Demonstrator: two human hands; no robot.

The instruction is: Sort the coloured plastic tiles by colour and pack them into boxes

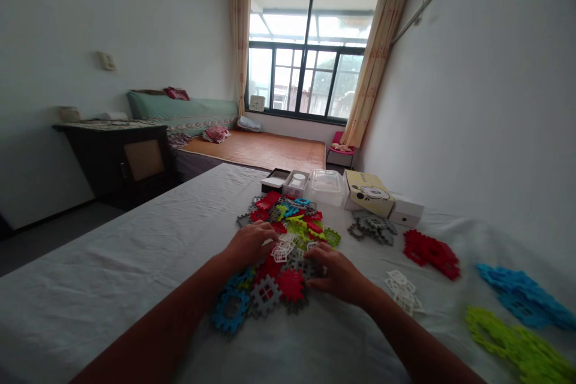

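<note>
A mixed heap of plastic interlocking building pieces (291, 284) with toothed edges lies in front of me, in red, blue, grey, yellow-green and white. On the heap's left side my left hand (251, 246) rests with bent, slightly spread fingers, their tips beside white lattice pieces (283, 248). My right hand (336, 273) reaches in from the right, thumb and fingers apart, next to grey pieces (297, 259). Whether its fingertips touch one is hard to see. A blue square piece (230, 311) lies at the heap's near left edge.
Sorted piles lie to the right: grey (373, 228), red (432, 254), white (402, 291), blue (524, 294) and yellow-green (517, 342). Behind the heap stand a black box (275, 180), a clear plastic container (327, 186) and a yellow box (369, 192). A white cloth (148, 252) covers the table.
</note>
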